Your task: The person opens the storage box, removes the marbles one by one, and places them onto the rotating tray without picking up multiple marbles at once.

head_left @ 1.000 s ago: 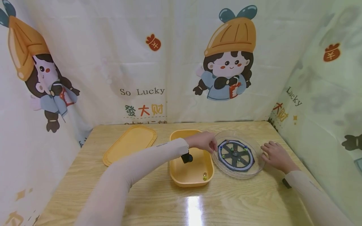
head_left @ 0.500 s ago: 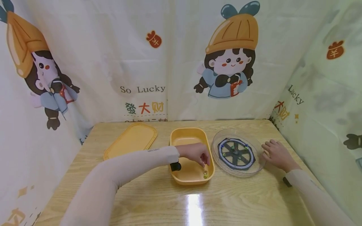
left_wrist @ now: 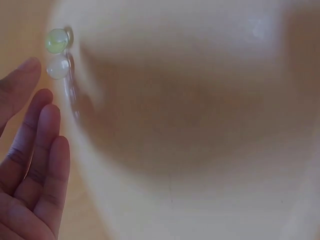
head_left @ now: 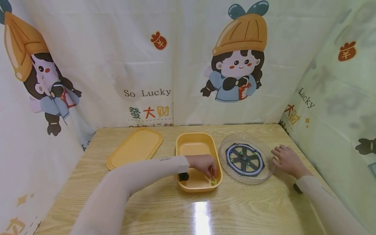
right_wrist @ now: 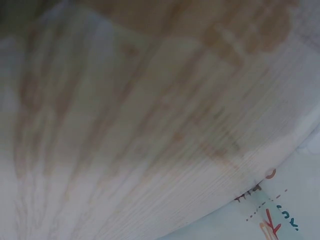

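Note:
My left hand [head_left: 203, 164] is lowered into a yellow box [head_left: 195, 148] near its front right corner. Two glass marbles lie together there: one yellow-green [left_wrist: 57, 41], the other clear [left_wrist: 58, 67]. The left wrist view shows the thumb and fingers spread apart beside the clear marble, with a small gap and nothing between them. To the right of the box stands a round transparent dish [head_left: 225, 168] with a dark spoked wheel [head_left: 245, 159] and several coloured marbles in it. My right hand [head_left: 288, 160] rests at the dish's right edge, fingers loosely bent.
A yellow lid [head_left: 136, 146] lies flat on the wooden table [head_left: 164, 209], left of the box. Printed cloth [head_left: 188, 65] hangs behind the table and along both sides. The right wrist view is dark and blurred, showing no hand.
My left hand has moved from the dish's left edge back into the box and down toward the two marbles. My right hand stays beside the dish.

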Demonstrator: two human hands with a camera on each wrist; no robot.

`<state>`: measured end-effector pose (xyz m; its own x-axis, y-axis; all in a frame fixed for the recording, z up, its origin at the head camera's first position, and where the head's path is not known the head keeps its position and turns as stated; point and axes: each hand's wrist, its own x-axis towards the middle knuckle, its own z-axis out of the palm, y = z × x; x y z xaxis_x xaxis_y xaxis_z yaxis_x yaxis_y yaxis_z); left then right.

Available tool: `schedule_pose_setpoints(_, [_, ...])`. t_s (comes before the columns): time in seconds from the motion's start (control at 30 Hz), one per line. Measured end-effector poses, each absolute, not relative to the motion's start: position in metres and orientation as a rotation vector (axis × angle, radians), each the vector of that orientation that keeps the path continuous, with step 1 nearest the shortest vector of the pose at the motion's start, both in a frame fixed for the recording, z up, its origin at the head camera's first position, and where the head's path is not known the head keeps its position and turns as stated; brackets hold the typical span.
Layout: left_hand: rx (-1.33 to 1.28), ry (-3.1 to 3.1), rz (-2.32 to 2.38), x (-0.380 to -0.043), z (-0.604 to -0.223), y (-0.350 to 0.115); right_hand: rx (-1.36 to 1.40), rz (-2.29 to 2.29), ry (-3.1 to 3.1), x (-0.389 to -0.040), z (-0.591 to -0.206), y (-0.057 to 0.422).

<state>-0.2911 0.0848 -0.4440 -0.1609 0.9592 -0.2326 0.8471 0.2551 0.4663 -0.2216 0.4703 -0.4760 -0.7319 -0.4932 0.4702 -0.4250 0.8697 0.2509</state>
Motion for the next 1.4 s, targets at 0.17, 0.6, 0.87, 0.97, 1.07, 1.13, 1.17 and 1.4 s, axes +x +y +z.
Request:
schedule_pose_setpoints(0.17, [1.643,2.074,0.263,-0.291,-0.445,0.089,0.668,-0.155,-2.497,-0.222,-0.473,0.469])
schedule_pose_setpoints(0.6, [1.667,2.059,0.223,-0.286,-0.454,0.092,0.661,-0.183,-2.515,-0.222,-0.477,0.471])
schedule_pose_setpoints(0.87, [1.608,2.078,0.259,-0.289,-0.458,0.089,0.653,-0.181,-2.527,-0.222,-0.477,0.471])
schedule_pose_setpoints(0.97, [1.6,2.08,0.276,-0.29,-0.459,0.089,0.649,-0.178,-2.53,-0.222,-0.477,0.47])
schedule_pose_setpoints(1.07, [1.599,2.084,0.273,-0.291,-0.459,0.089,0.653,-0.175,-2.525,-0.222,-0.476,0.47])
schedule_pose_setpoints(1.13, [1.596,2.086,0.276,-0.291,-0.46,0.088,0.658,-0.171,-2.516,-0.222,-0.475,0.469])
schedule_pose_setpoints(1.17, [1.592,2.085,0.278,-0.291,-0.46,0.088,0.662,-0.168,-2.512,-0.222,-0.475,0.469])
schedule_pose_setpoints(1.4, [1.572,2.064,0.311,-0.295,-0.456,0.087,0.666,-0.163,-2.503,-0.222,-0.475,0.469])
